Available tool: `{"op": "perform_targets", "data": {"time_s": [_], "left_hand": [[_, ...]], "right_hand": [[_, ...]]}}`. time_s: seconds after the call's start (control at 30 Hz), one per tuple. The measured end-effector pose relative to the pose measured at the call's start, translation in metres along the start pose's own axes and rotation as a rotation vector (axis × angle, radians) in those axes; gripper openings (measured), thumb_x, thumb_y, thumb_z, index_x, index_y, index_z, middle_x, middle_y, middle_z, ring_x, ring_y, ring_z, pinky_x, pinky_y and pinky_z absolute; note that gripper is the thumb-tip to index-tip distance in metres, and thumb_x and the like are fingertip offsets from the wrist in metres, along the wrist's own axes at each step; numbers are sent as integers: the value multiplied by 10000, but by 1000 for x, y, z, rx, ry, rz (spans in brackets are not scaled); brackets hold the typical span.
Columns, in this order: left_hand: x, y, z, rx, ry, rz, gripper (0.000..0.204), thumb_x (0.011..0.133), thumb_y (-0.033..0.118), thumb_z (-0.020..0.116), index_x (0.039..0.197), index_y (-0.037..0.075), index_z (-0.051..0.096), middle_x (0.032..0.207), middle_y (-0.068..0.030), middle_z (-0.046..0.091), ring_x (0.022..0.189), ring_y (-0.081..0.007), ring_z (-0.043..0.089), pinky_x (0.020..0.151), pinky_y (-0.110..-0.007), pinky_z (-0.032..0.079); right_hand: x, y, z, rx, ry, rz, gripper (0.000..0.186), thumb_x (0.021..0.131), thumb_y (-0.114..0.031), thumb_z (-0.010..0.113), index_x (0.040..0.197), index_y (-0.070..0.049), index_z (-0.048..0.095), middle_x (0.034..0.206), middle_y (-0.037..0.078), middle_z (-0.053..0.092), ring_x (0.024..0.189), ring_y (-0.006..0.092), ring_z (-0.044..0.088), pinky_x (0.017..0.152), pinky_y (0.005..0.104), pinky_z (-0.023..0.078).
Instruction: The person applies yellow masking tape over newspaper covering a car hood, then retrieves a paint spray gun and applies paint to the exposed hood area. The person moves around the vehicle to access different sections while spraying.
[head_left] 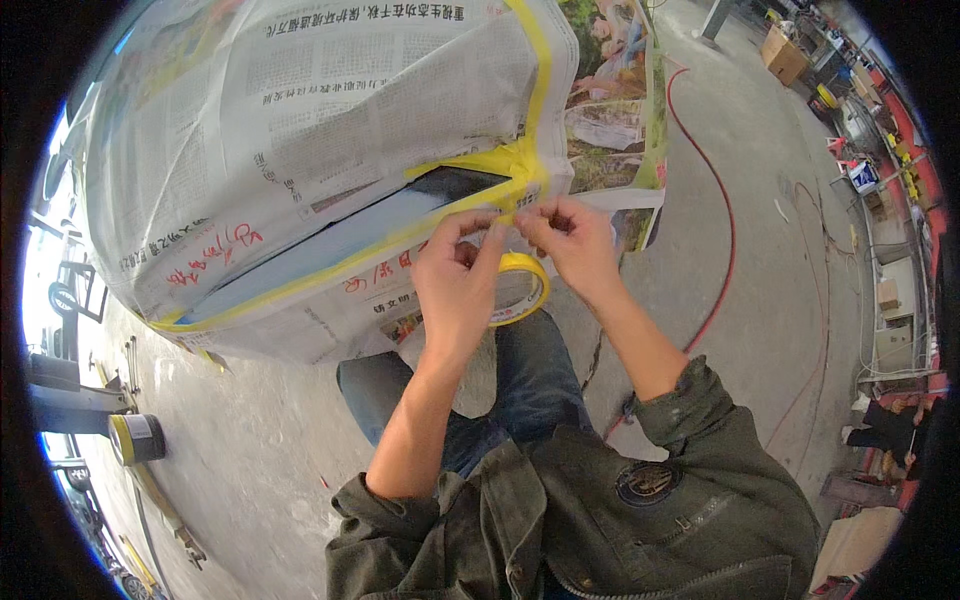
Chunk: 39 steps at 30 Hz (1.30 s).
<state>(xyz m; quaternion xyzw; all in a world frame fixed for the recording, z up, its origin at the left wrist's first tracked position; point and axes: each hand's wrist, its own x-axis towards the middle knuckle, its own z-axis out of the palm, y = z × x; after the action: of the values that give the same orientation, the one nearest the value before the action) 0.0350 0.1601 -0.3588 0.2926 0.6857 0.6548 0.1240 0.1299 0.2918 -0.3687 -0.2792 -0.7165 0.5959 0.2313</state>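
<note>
My left hand (457, 285) is closed in a pinch, its fingertips almost meeting those of my right hand (578, 245). Between them is a short bit of yellow masking tape. The roll of yellow masking tape (541, 283) hangs beside my left hand, partly hidden behind it. Just beyond my fingertips is a panel covered in newspaper sheets (330, 110), with yellow tape strips (543, 90) along their edges. A long exposed strip of the panel (330, 235), grey-blue with a dark far end, shows between taped borders to the left of my hands.
A red hose (728, 200) curves over the concrete floor (770, 260) at right. Shelves with boxes and a cardboard box (785, 55) line the right side. A dark bucket with a yellow band (137, 440) stands at left. Part of another person (890, 430) shows at the right edge.
</note>
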Motion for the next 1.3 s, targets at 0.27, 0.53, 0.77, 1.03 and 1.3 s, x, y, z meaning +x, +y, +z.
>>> {"op": "perform_targets", "data": {"time_s": [0.27, 0.53, 0.77, 1.03, 1.3], "left_hand": [[7, -1, 18, 361, -38, 181, 626, 843, 60, 681, 1428, 100, 462, 1151, -149, 708, 680, -299, 664, 646, -380, 532], [11, -16, 18, 525, -82, 309, 517, 887, 62, 651, 1372, 37, 474, 1136, -147, 711, 606, -250, 621, 639, -367, 522], [44, -9, 26, 650, -268, 258, 307, 879, 9, 588, 1181, -17, 542, 1313, -212, 603, 927, -373, 676, 762, -445, 541], [54, -16, 28, 715, -219, 423, 274, 856, 13, 592, 1124, -7, 533, 1339, -212, 585, 988, -406, 663, 751, -488, 555], [62, -12, 31, 841, -216, 481, 306, 868, 59, 587, 1151, -23, 503, 1438, -192, 526, 800, -425, 705, 658, -503, 584]], "right_hand": [[52, -7, 16, 47, 256, -162, 207, 882, -167, 755, 944, 31, 746, 751, 24, 691, 648, 59, 581, 583, 231, 463], [73, 15, 22, 50, 410, -126, 296, 819, -241, 777, 908, 40, 760, 717, 114, 721, 623, 126, 651, 586, 297, 515], [83, 15, 24, -137, 494, -169, 312, 785, -293, 799, 880, 3, 769, 714, 139, 717, 618, 221, 681, 605, 347, 529], [80, 8, 25, -340, 482, -261, 238, 838, -223, 777, 915, 2, 765, 717, 132, 720, 593, 177, 669, 592, 304, 513], [77, 7, 20, -325, 431, -294, 240, 841, -246, 720, 929, -26, 762, 768, 187, 704, 696, 344, 696, 646, 413, 538]]}}
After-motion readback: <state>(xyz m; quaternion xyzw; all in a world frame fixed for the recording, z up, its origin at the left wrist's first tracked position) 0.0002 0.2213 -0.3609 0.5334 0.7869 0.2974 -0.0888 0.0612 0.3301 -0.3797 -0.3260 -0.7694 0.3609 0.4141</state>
